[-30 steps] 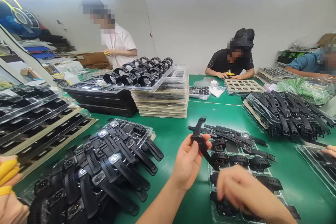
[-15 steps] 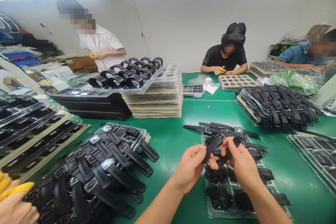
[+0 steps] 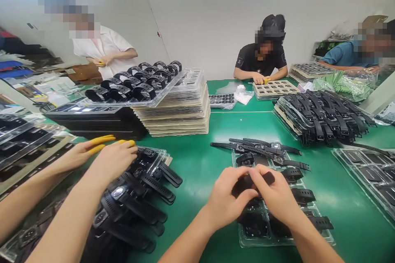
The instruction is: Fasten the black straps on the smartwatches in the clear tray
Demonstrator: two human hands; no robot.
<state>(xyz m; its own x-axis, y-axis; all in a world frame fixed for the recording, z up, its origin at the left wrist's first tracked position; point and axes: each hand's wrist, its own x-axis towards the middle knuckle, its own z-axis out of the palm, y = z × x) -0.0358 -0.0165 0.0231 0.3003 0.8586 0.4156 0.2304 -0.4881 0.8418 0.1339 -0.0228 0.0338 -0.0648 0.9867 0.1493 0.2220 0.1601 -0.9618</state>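
Between my two hands is a black smartwatch (image 3: 242, 185), largely covered by the fingers. My left hand (image 3: 230, 197) curls around its near left side, thumb and fingers closed on it. From the right, my right hand (image 3: 274, 191) pinches the same watch, with a piece of dark strap (image 3: 268, 178) showing at its knuckles. Both hands are above a clear plastic tray (image 3: 247, 241) whose compartments hold black watches with their bands. Several loose watches (image 3: 259, 146) with straps laid out straight lie across the tray's far end.
At left, a co-worker's hands (image 3: 114, 160) with yellow finger covers reach over a tray of watches (image 3: 132, 205). Stacked trays (image 3: 179, 119) stand behind. More strap-laden trays (image 3: 321, 119) and a watch tray (image 3: 367, 176) are at right. Several people sit or stand across the green table (image 3: 197, 164).
My hands have drawn together and folded around the watch, whose strap showed more before. The co-worker's hands have come in from the left over the neighbouring tray. The view has shifted slightly.
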